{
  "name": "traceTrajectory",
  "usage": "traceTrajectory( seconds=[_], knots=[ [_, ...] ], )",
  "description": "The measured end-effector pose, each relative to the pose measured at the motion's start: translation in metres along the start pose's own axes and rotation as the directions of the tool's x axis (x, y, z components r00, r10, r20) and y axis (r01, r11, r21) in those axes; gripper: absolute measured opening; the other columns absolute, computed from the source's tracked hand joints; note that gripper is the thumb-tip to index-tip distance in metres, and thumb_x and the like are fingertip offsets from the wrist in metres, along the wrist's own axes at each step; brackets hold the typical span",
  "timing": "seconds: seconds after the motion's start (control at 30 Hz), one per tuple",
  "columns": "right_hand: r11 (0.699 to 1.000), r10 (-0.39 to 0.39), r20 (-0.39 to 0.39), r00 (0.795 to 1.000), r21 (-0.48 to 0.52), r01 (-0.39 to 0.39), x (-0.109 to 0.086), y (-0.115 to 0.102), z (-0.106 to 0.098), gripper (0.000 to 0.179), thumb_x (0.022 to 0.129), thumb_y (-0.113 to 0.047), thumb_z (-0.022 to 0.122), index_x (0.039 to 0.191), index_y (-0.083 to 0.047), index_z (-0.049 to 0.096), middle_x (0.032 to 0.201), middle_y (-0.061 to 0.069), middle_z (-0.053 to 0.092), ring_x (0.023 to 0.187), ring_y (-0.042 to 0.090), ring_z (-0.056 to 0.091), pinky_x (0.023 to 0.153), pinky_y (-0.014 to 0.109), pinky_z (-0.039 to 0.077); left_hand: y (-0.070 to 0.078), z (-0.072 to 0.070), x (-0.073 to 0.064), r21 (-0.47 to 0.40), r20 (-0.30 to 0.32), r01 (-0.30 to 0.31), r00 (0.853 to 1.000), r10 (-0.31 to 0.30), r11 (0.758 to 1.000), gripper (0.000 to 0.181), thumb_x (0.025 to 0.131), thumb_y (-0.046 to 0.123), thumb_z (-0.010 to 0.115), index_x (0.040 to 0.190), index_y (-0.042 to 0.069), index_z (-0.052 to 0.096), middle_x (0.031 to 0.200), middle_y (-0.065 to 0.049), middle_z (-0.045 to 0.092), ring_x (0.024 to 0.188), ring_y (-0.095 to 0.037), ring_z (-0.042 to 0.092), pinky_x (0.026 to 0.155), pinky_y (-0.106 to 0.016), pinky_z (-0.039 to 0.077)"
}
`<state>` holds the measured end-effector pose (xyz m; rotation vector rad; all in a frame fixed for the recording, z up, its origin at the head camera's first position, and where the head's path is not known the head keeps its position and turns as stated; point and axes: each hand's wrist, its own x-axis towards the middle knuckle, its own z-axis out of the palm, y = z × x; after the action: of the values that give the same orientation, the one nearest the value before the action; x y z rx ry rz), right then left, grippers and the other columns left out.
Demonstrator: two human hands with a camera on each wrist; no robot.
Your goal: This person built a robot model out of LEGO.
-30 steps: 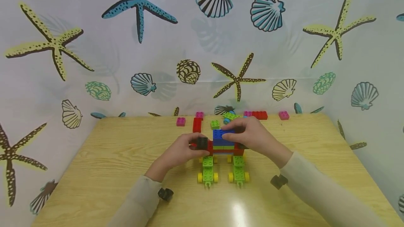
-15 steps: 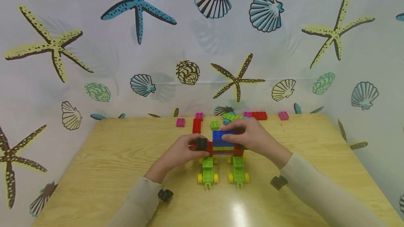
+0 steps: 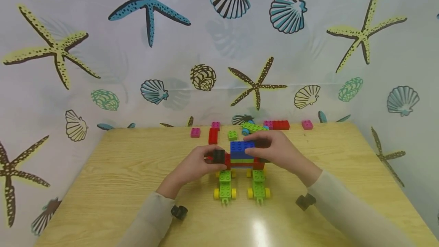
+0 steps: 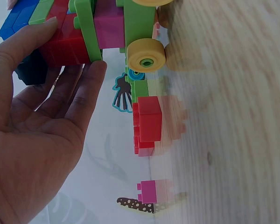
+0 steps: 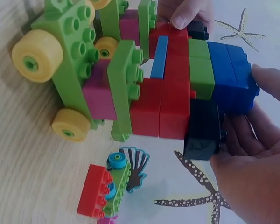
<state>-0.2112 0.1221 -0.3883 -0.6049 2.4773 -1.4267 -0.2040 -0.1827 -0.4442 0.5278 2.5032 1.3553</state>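
Note:
A toy-brick structure stands on two lime-green wheeled bases (image 3: 225,190) with yellow wheels (image 5: 37,56). Above the bases come magenta, green and red bricks (image 5: 175,107), topped by blue bricks (image 3: 236,148). Black bricks (image 5: 203,130) stick out at either end of the red layer. My left hand (image 3: 199,163) grips the structure's left end, its thumb on a red brick (image 4: 70,44) and its fingers behind. At the upper right, my right hand (image 3: 279,151) holds the blue bricks between thumb and fingers; some of its fingers are partly hidden behind them.
Along the table's back edge lie loose pink bricks (image 3: 195,132), red bricks (image 3: 213,136), a green brick (image 3: 233,135) and a green car base (image 3: 253,127) with blue wheels. A patterned cloth (image 3: 205,48) hangs behind the wooden table (image 3: 137,170).
My right hand has shifted slightly to the right, so more of the blue bricks shows. The left hand and the structure have stayed in place.

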Motion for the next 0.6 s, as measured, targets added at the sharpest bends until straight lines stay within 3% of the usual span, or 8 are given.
traceTrajectory(
  seconds=[0.2,0.4,0.47,0.6],
  knots=[
    [0.999,-0.017,-0.028,0.999,0.051,0.018,-0.002,0.003,-0.016,0.034,0.104,-0.031,0.082,0.135,-0.017,0.080,0.136,0.007,0.080,0.123,0.025,0.076,0.104,0.036,0.066,0.001,-0.001,-0.001,-0.005,-0.010,0.025,1.000,-0.025,1.000,0.044,0.100,0.025,0.086,0.141,0.014,0.072,0.138,-0.010,0.075,0.127,-0.031,0.070,0.115,-0.054,0.061],
    [0.996,0.009,-0.068,0.998,0.087,-0.003,0.001,0.010,-0.041,0.034,0.106,-0.026,0.079,0.137,-0.010,0.078,0.143,0.011,0.077,0.126,0.026,0.073,0.101,0.023,0.062,0.000,-0.002,0.000,0.002,-0.012,0.032,0.999,-0.032,0.999,0.046,0.100,0.024,0.087,0.141,0.013,0.071,0.138,-0.012,0.075,0.126,-0.032,0.070,0.115,-0.056,0.061],
    [0.997,0.022,-0.082,0.996,0.081,-0.015,0.002,0.013,-0.049,0.035,0.107,-0.027,0.078,0.138,-0.010,0.078,0.145,0.011,0.076,0.127,0.026,0.073,0.103,0.022,0.061,0.000,-0.001,0.000,0.007,-0.008,0.026,1.000,-0.026,1.000,0.046,0.100,0.025,0.086,0.142,0.012,0.071,0.138,-0.012,0.075,0.127,-0.032,0.070,0.115,-0.056,0.061],
    [0.998,0.040,-0.106,0.994,0.046,-0.036,0.005,0.026,-0.061,0.037,0.108,-0.032,0.077,0.139,-0.013,0.078,0.144,0.012,0.077,0.128,0.027,0.074,0.113,0.037,0.061,0.001,0.000,0.000,0.000,-0.005,0.020,1.000,-0.020,1.000,0.046,0.100,0.025,0.086,0.141,0.011,0.071,0.139,-0.013,0.075,0.127,-0.032,0.070,0.115,-0.056,0.060]
  ],
)
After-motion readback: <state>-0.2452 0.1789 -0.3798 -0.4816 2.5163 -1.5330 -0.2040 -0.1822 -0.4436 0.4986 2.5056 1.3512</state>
